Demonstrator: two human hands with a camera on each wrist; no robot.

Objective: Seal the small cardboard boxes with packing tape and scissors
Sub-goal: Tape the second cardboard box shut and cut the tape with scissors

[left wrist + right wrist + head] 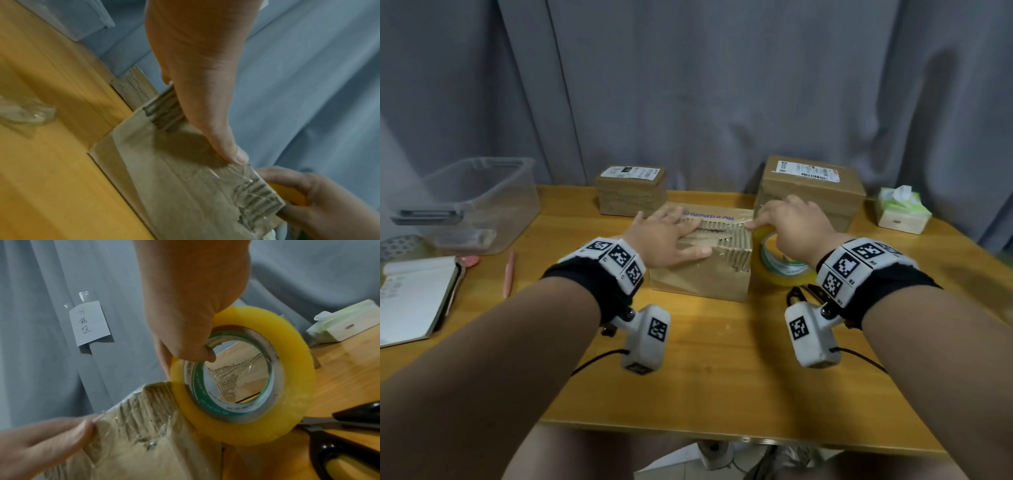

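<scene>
A small cardboard box (702, 274) with torn, corrugated patches under clear tape sits mid-table. My left hand (671, 236) lies flat on its top with straight fingers, the thumb (232, 149) pressing near the right edge. My right hand (787, 219) grips a yellowish packing tape roll (780, 263) held against the box's right end, thumb hooked into the core (205, 352). Its index finger reaches onto the box top. Black scissors (339, 439) lie on the table just right of the roll, partly hidden under my right wrist in the head view.
Two more cardboard boxes stand at the back, one left (631, 192) and one right (811, 190). A clear plastic bin (479, 202), notebook (414, 298) and pink pen (509, 274) are at left. A tissue box (902, 210) is at far right. Crumpled tape (24, 113) lies on the table.
</scene>
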